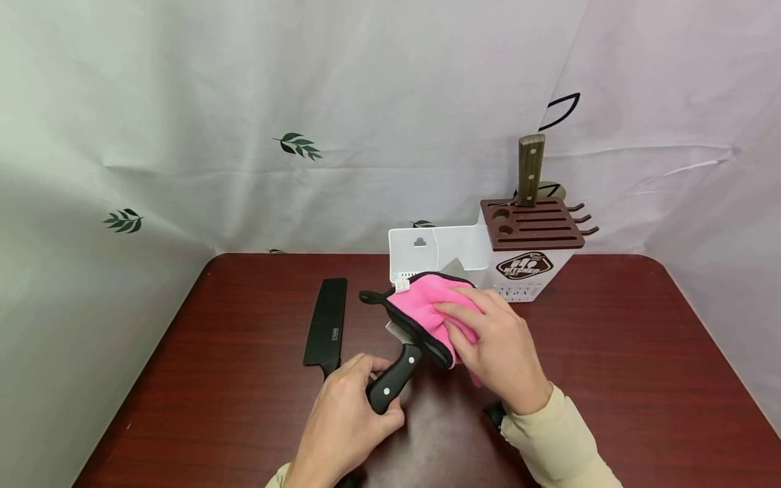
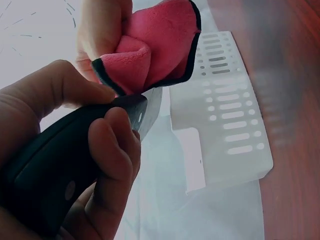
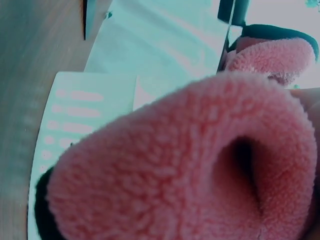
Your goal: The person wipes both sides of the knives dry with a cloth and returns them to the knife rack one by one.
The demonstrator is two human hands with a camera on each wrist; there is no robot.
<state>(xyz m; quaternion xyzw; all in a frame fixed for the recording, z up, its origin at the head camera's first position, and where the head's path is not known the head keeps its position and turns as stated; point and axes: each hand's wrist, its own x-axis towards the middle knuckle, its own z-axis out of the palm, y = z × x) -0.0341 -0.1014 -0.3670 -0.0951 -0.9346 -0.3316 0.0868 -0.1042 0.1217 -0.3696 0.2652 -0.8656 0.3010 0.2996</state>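
Observation:
My left hand [image 1: 344, 413] grips the black riveted handle of a knife [image 1: 396, 379] near the middle front of the table. In the left wrist view, the thumb and fingers wrap round the handle [image 2: 55, 160]. A pink cloth [image 1: 427, 301] with black edging lies over the blade, pinched by my right hand [image 1: 503, 342]. Most of the blade is hidden; bits of metal show beside the handle and beyond the cloth. The right wrist view is largely filled by the fluffy cloth [image 3: 150, 160]. Left of the hands lies a black-bladed knife [image 1: 327, 322].
At the back right stands a white knife holder [image 1: 537, 268] with a brown slotted top, side hooks and a wooden-handled knife [image 1: 530, 169] upright in it. A white perforated side piece [image 1: 415, 251] extends leftward. Something black [image 1: 494, 412] lies partly under the right sleeve.

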